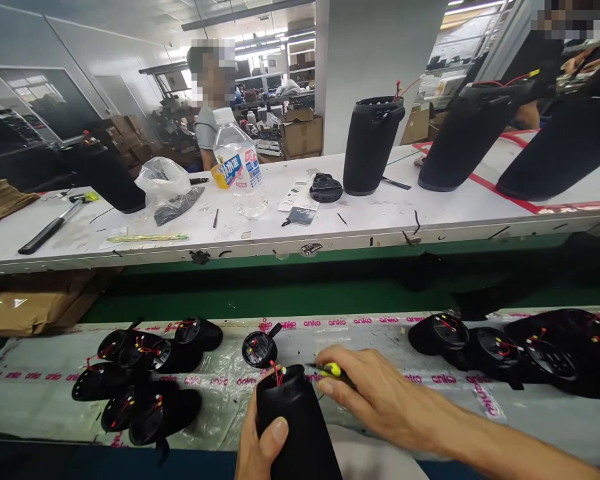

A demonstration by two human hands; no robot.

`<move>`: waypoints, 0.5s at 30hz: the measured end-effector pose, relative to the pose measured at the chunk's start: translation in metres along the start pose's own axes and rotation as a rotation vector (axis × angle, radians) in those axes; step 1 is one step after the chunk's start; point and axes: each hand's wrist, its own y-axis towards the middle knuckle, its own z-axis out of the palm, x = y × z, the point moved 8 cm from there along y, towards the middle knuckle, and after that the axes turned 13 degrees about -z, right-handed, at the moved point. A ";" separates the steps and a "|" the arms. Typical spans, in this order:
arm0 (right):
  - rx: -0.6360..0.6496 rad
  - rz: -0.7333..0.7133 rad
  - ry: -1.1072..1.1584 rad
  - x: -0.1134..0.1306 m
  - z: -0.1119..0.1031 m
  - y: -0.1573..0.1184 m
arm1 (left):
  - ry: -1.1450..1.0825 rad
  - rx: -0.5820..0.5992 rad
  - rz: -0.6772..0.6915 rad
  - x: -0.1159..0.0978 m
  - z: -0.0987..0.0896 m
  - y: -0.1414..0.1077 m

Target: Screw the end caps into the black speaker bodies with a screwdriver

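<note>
My left hand [264,433] is wrapped around a black cylindrical speaker body [305,433], which stands tilted at the bottom centre. Red wires with a small connector [279,375] stick out of its open top end. In my right hand [367,387] is a yellow-and-black hand tool [333,370], closed in by thumb and fingers. Its thin dark tip points left, close to the speaker body's top rim; whether they touch, I cannot tell. Just behind the held body, a short black round piece [259,348] with a strap and red wires lies on the plastic-covered bench.
Several wired black speaker bodies lie at the left [153,353] and the right [500,347]. On the raised white shelf [300,233] are a water bottle [243,173], a hammer [55,227], a plastic bag [165,183] and upright speaker bodies [373,147]. A person [207,127] is beyond it.
</note>
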 end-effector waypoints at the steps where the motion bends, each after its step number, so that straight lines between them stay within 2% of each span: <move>1: 0.059 -0.087 -0.147 0.012 -0.005 0.000 | 0.034 -0.014 0.039 -0.004 -0.002 0.003; 3: 0.155 -0.256 -0.382 0.031 -0.008 0.002 | 0.083 -0.017 0.119 -0.011 -0.004 0.009; 6: 0.196 -0.408 -0.593 0.044 -0.008 0.008 | 0.152 -0.021 0.186 -0.015 -0.004 0.014; 11: 0.230 -0.494 -0.699 0.049 -0.002 0.011 | 0.231 -0.045 0.166 -0.014 -0.002 0.010; 15: 0.267 -0.497 -0.734 0.048 0.004 0.007 | 0.296 -0.064 0.173 -0.019 0.000 0.003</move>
